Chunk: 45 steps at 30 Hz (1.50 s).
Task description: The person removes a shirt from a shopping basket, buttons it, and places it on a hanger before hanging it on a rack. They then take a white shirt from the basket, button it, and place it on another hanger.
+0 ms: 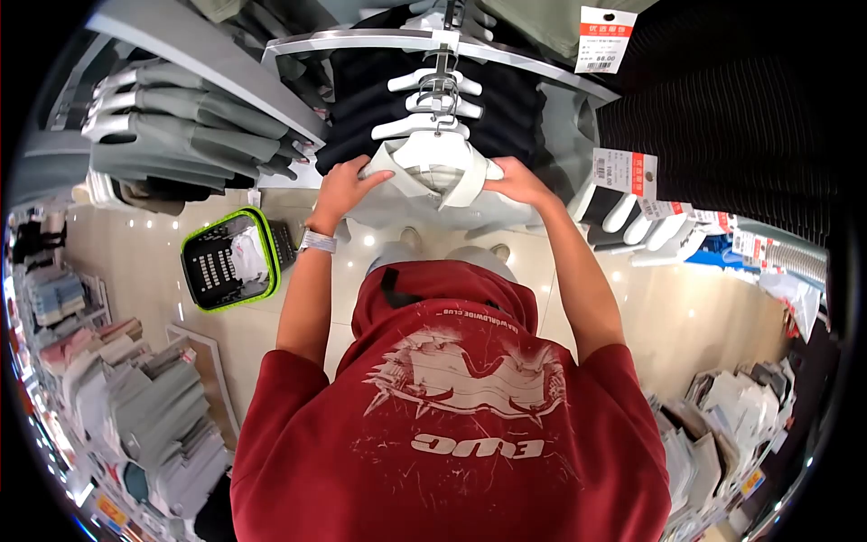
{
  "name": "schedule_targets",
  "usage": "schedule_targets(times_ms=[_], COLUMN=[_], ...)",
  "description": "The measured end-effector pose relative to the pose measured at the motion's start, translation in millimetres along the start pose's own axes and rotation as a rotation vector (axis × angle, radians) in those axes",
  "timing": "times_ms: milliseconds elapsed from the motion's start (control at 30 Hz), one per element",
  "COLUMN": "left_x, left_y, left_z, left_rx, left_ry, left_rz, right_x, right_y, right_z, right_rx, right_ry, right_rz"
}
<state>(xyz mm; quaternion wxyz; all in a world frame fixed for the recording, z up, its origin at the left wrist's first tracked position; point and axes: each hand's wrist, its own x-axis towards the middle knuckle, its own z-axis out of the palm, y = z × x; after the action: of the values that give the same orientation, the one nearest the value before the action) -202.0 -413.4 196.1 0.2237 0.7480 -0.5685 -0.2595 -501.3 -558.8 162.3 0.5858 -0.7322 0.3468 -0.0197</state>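
Observation:
A pale grey collared shirt (432, 194) hangs on a white hanger (432, 149) at the front of a clothes rail. My left hand (348, 183) grips the shirt's left shoulder by the collar. My right hand (517, 181) grips its right shoulder. Behind it on the same metal rail (379, 40) hang several more white hangers with dark shirts (510, 99). A silver band sits on my left wrist. My red printed T-shirt fills the lower middle of the view.
A green-rimmed black shopping basket (228, 260) stands on the beige floor at left. Grey garments (181, 135) hang on a rack upper left, dark striped clothes (731, 117) with price tags upper right. Folded clothing stacks (144, 415) lie low left and low right.

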Motion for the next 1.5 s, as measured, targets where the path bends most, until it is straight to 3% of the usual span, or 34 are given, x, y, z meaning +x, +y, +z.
schedule_targets(times_ms=[233,300,333,367,433,500,567,633,700,733,800,833,900,967,1033,1100,1167,1233,1300,1400,1467,1500], left_x=[25,28,29,29,32,29,25,21,14,11,5,2,-6,-14,-21,-28,-30,-26,-16,4,20,24], left_y=[-29,-34,-32,-36,-41,-42,-46,-47,-47,-46,-44,-42,-36,-21,-9,-5,12,16,23,30,21,15], left_z=[13,15,13,18,24,30,40,43,44,44,44,43,40,38,36,43,52,72,91,114,129,136], left_rx=[0.069,0.072,0.087,0.083,0.094,0.085,0.116,0.103,0.093,0.079,0.07,0.036,0.01,0.063,0.038,-0.111,-0.13,-0.218,-0.232,-0.139,0.034,0.032], left_ry=[-0.039,-0.029,-0.076,-0.082,0.089,0.053,0.186,0.206,0.221,0.251,0.283,0.244,0.207,0.382,0.45,0.325,0.281,-0.033,-0.076,-0.16,-0.412,-0.419], left_rz=[0.125,0.111,0.07,0.064,0.22,0.176,0.229,0.198,0.162,0.202,0.232,0.194,0.146,0.22,0.26,0.38,0.456,0.565,0.622,0.695,0.657,0.669], right_x=[3,2,2,0,1,-1,-5,-8,-3,4,22,35,70,82,82,67,39,20,6,-3,-11,-16], right_y=[-1,6,11,15,20,16,1,-3,-4,-8,-17,-6,29,38,48,51,39,32,35,54,54,46], right_z=[17,30,35,43,56,73,90,109,127,128,126,125,130,130,124,134,137,144,144,148,145,141], right_rx=[-0.281,-0.402,-0.402,-0.45,-0.544,-0.531,-0.467,-0.45,0.034,0.034,0.235,0.235,0.249,0.31,0.444,0.482,0.458,0.449,0.499,0.56,0.607,0.737], right_ry=[0.28,0.533,0.531,0.655,0.908,0.999,1.195,1.186,0.863,0.858,0.624,0.612,0.763,0.832,0.846,0.953,0.867,0.954,0.904,0.924,0.94,0.919], right_rz=[0.145,0.148,0.154,0.148,0.123,0.145,0.169,0.185,0.369,0.365,0.588,0.585,0.233,0.241,0.507,0.407,0.395,0.32,0.288,0.245,0.26,0.259])
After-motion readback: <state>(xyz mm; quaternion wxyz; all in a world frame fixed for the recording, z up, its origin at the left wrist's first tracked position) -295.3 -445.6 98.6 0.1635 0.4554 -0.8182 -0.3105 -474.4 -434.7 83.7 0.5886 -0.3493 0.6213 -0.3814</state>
